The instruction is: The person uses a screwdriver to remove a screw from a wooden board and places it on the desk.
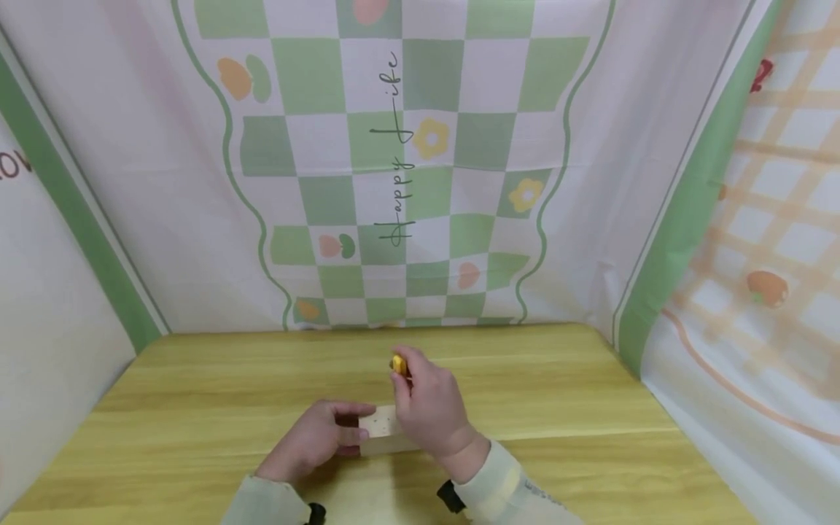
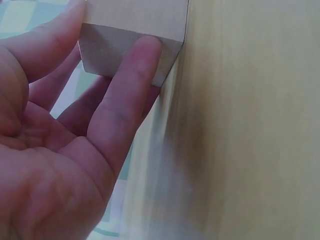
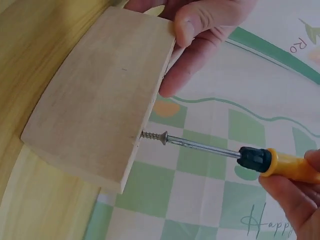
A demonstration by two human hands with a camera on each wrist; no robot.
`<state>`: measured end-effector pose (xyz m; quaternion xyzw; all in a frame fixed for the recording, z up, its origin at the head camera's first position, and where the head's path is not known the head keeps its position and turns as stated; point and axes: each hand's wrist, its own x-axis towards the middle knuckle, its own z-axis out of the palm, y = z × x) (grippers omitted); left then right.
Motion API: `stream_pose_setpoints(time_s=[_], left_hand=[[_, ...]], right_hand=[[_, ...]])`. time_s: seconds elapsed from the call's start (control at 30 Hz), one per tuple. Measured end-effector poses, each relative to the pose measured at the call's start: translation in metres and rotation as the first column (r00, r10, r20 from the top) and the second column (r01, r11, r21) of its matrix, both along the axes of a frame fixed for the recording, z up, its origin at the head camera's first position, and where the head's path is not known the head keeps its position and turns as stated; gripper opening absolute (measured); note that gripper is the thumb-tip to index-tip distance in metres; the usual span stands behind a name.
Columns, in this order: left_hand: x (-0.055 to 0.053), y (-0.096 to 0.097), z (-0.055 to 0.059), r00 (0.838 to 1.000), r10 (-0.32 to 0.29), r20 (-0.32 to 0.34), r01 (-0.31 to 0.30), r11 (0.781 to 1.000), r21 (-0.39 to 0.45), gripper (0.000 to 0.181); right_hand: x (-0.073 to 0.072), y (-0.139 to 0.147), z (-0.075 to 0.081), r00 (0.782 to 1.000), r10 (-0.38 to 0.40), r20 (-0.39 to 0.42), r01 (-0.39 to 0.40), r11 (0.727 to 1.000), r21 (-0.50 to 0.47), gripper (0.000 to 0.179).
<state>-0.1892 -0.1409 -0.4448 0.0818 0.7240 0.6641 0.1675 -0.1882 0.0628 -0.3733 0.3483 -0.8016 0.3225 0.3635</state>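
A pale wooden block (image 3: 100,90) rests on the table, its top face dotted with small holes in the head view. My left hand (image 1: 320,437) grips the block's left end between thumb and fingers; one finger lies against the end face in the left wrist view. From the top face a metal screw (image 3: 153,135) sticks out, with part of its thread showing. The tip of a screwdriver (image 3: 287,166) with a yellow handle and black collar meets the screw's head. My right hand (image 1: 434,410) pinches that handle from above and covers the block's right part in the head view.
The wood-grain table (image 1: 558,394) spreads around both hands. Behind it hangs a cloth (image 1: 485,138) with green checks and lettering. More printed cloth (image 1: 761,292) hangs at the right, and a white cloth (image 1: 46,306) at the left.
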Motion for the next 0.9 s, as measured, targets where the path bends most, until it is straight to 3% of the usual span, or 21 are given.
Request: stream_pose_setpoints(time_s=[0.1, 0.2, 0.27, 0.5, 0.6, 0.73, 0.83, 0.9], left_hand=[[0.0, 0.0, 0.001, 1.0, -0.003, 0.002, 0.003, 1.0, -0.006, 0.044], [0.0, -0.001, 0.001, 1.0, -0.004, 0.0, 0.004, 1.0, -0.016, 0.045], [0.0, -0.001, 0.0, 1.0, -0.002, -0.001, 0.002, 1.0, -0.018, 0.045], [-0.001, -0.001, 0.0, 1.0, 0.0, 0.001, 0.0, 1.0, -0.016, 0.044], [-0.001, -0.001, 0.0, 1.0, 0.006, -0.002, -0.006, 1.0, -0.027, 0.044], [-0.002, 0.0, 0.0, 1.0, 0.011, -0.001, -0.011, 0.999, -0.044, 0.044], [-0.003, 0.0, 0.0, 1.0, 0.016, -0.002, -0.016, 0.998, -0.058, 0.043], [-0.003, 0.0, 0.001, 1.0, 0.018, -0.007, -0.019, 0.997, -0.069, 0.043]], right_hand=[[-0.006, 0.008, 0.003, 0.991, 0.118, 0.057, -0.12, 0.993, 0.018, 0.028], [-0.015, 0.016, 0.003, 0.965, 0.233, 0.125, -0.234, 0.972, -0.001, 0.027], [-0.018, 0.019, 0.002, 0.948, 0.268, 0.172, -0.266, 0.963, -0.035, 0.028], [-0.007, 0.013, -0.002, 0.956, 0.093, 0.278, -0.072, 0.994, -0.084, 0.044], [-0.005, 0.01, -0.004, 0.946, 0.071, 0.317, -0.029, 0.99, -0.137, 0.044], [-0.005, 0.011, -0.002, 0.942, 0.109, 0.319, -0.054, 0.983, -0.177, 0.043], [-0.009, 0.015, 0.0, 0.938, 0.173, 0.301, -0.132, 0.98, -0.151, 0.043], [-0.014, 0.019, 0.002, 0.924, 0.218, 0.314, -0.189, 0.975, -0.121, 0.04]])
